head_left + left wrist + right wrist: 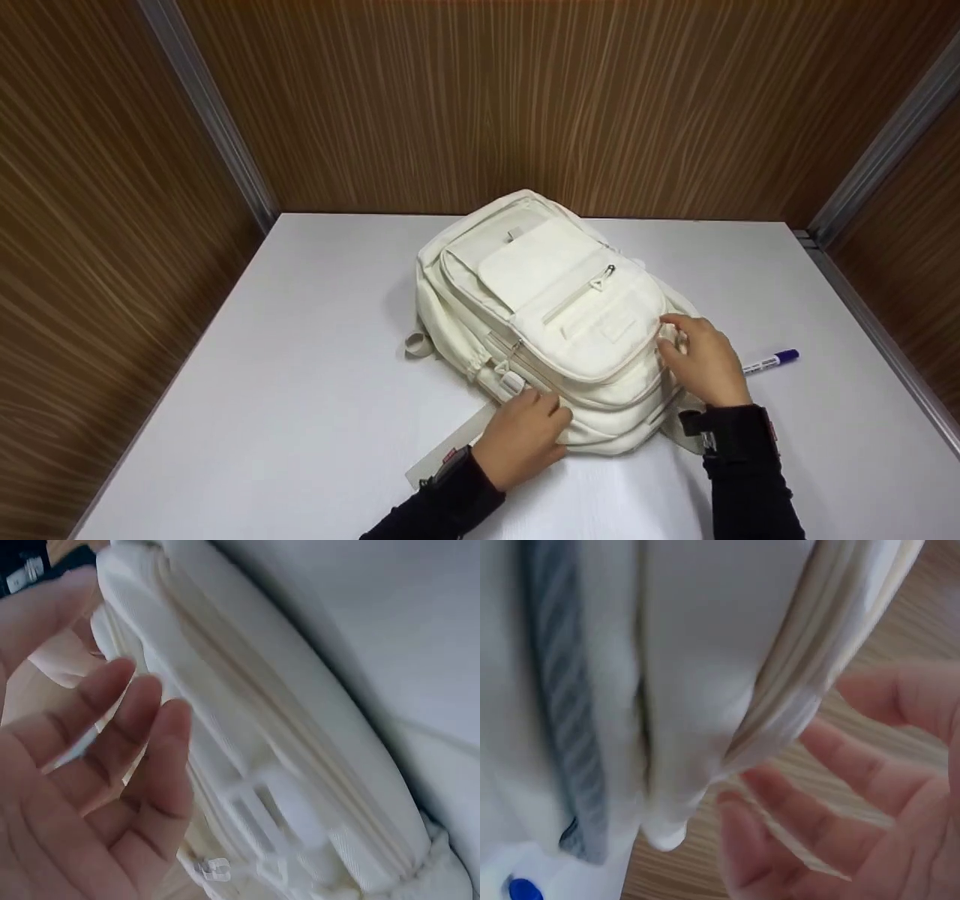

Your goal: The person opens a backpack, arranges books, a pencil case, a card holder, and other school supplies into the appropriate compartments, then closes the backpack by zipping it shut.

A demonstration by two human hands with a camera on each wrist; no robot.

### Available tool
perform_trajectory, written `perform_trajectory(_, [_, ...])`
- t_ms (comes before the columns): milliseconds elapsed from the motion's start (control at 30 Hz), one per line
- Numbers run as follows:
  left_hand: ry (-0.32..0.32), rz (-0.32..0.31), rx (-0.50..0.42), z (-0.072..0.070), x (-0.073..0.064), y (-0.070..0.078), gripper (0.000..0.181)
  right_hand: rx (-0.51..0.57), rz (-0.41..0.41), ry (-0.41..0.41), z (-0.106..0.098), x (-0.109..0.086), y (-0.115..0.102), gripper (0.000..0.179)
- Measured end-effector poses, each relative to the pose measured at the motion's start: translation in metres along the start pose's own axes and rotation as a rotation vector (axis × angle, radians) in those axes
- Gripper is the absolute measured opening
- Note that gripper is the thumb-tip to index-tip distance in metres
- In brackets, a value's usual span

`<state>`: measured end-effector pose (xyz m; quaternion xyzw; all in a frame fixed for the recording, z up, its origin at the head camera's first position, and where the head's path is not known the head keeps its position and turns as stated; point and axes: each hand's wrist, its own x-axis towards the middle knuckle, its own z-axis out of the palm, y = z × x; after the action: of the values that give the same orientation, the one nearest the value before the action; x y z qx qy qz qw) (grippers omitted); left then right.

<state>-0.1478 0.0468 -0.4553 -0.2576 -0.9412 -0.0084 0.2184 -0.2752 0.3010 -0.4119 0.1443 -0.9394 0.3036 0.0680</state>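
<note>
A cream backpack (536,255) lies on its back on the white table, its front pockets facing up. My left hand (521,435) is at its lower left side, close to a side-strap buckle (512,384). In the left wrist view the left hand's fingers (172,742) are bent loosely beside the fabric, with nothing held. My right hand (709,364) is at the right edge of the front pocket. Its fingers (847,757) are spread and relaxed at the pocket's rim in the right wrist view; they seem to touch it without gripping.
A marker (772,362) with a blue cap lies right of the backpack, partly behind the right hand. A flat strap (442,454) extends from under the bag near the left wrist. Wood-grain panels (480,105) enclose the table (300,337) at the back and sides.
</note>
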Motion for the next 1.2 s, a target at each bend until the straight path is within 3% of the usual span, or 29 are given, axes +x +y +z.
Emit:
perform_trajectory(133, [0.032, 0.046, 0.096, 0.009, 0.001, 0.008, 0.02, -0.011, -0.008, -0.109, -0.006, 0.0, 0.009, 0.047])
perform_trajectory(300, [0.08, 0.043, 0.2, 0.012, 0.003, 0.013, 0.009, -0.058, -0.022, -0.11, -0.005, 0.0, 0.009, 0.047])
perform_trajectory(567, [0.012, 0.033, 0.195, 0.01, -0.001, 0.003, 0.014, -0.115, -0.056, -0.104, -0.002, -0.001, 0.004, 0.043])
perform_trajectory(700, [-0.055, -0.007, 0.158, 0.004, -0.005, -0.01, 0.02, -0.134, -0.064, -0.141, -0.001, -0.001, -0.003, 0.039])
perform_trajectory(800, [-0.106, -0.104, 0.151, 0.002, -0.001, -0.003, 0.022, -0.132, -0.119, -0.199, -0.005, 0.01, 0.005, 0.033])
perform_trajectory(867, [-0.129, -0.134, 0.118, -0.001, -0.003, -0.01, 0.02, -0.14, -0.119, -0.212, -0.004, 0.009, 0.001, 0.028])
perform_trajectory(1200, [-0.183, -0.244, 0.044, -0.008, -0.015, -0.037, 0.016, -0.123, -0.141, -0.214, 0.003, 0.005, -0.014, 0.011])
